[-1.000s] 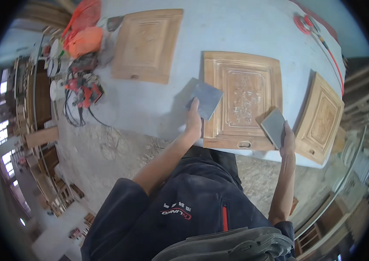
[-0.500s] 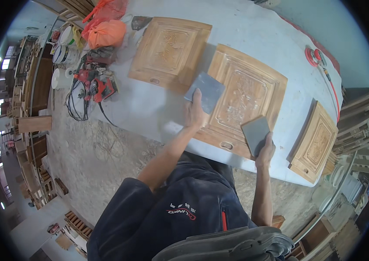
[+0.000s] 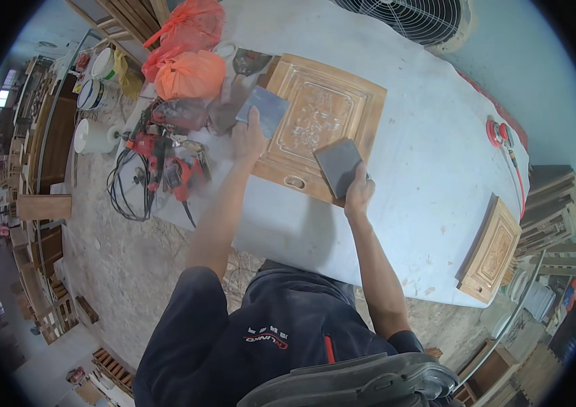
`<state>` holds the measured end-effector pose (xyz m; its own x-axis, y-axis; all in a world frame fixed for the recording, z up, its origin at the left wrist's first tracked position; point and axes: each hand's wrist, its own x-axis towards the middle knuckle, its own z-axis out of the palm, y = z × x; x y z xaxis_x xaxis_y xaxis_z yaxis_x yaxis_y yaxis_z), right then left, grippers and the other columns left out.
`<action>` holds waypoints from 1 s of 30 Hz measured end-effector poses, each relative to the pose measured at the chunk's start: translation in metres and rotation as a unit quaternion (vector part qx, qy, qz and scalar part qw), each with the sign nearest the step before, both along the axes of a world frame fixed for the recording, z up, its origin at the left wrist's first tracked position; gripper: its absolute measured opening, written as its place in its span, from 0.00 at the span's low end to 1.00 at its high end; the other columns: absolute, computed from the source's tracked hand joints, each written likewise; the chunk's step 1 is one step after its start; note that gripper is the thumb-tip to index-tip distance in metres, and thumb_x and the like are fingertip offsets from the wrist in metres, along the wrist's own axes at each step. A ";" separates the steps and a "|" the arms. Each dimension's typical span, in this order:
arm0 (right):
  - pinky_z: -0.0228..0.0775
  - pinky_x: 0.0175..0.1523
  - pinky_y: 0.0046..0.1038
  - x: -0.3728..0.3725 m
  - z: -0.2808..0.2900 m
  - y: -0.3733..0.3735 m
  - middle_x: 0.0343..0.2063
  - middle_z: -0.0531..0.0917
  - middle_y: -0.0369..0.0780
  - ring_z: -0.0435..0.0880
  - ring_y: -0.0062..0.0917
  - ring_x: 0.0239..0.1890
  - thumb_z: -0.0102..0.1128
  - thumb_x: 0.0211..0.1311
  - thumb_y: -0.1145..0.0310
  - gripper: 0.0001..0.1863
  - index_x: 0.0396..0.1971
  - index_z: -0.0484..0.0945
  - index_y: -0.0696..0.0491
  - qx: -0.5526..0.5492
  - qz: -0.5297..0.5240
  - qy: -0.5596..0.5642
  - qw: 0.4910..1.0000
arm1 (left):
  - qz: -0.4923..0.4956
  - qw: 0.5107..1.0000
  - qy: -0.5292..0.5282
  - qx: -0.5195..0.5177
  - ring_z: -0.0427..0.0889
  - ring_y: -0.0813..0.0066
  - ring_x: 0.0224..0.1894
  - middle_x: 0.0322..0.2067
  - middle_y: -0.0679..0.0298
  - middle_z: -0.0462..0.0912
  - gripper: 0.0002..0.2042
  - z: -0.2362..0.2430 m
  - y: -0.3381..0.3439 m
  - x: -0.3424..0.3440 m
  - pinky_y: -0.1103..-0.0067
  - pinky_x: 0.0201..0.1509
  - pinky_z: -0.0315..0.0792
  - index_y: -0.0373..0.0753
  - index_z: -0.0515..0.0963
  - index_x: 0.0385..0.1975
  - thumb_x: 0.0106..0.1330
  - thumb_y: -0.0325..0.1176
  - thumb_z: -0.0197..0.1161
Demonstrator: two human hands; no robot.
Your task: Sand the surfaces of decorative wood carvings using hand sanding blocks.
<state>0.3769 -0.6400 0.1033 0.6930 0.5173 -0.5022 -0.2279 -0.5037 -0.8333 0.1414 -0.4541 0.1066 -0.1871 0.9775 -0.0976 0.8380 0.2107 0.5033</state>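
My left hand (image 3: 250, 140) grips a flat grey square pad (image 3: 267, 112), like a sanding pad, thumb on top and fingers hidden beneath. A similar darker pad (image 3: 337, 167) is in my right hand (image 3: 359, 192). The two pads lie against opposite sides of a carved wooden door panel (image 3: 312, 125), which has an oval cutout near its front edge. The panel lies over the spot of another carved panel, of which only a sliver shows at its left edge. Whether it rests on that one or is held just above, I cannot tell.
Red power tools (image 3: 178, 173) with black cords sit left of the panel, below orange and red plastic bags (image 3: 189, 76). A smaller carved panel (image 3: 493, 251) lies at the table's right edge. A red air sander (image 3: 497, 132) with a hose lies far right. A large fan (image 3: 403, 17) stands beyond the white-covered table (image 3: 424, 183).
Both hands, with the pads, have moved left together with the carved panel. It now covers most of the other panel. The view has shifted too, bringing the fan in.
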 end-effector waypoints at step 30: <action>0.77 0.58 0.50 0.000 0.018 0.011 0.41 0.90 0.60 0.88 0.57 0.45 0.41 0.83 0.40 0.41 0.43 0.88 0.67 -0.162 0.054 -0.117 0.978 | 0.045 0.994 -0.076 -0.068 0.84 0.38 0.56 0.51 0.43 0.90 0.44 0.022 -0.012 0.005 0.59 0.66 0.72 0.28 0.88 0.50 0.76 0.70 0.41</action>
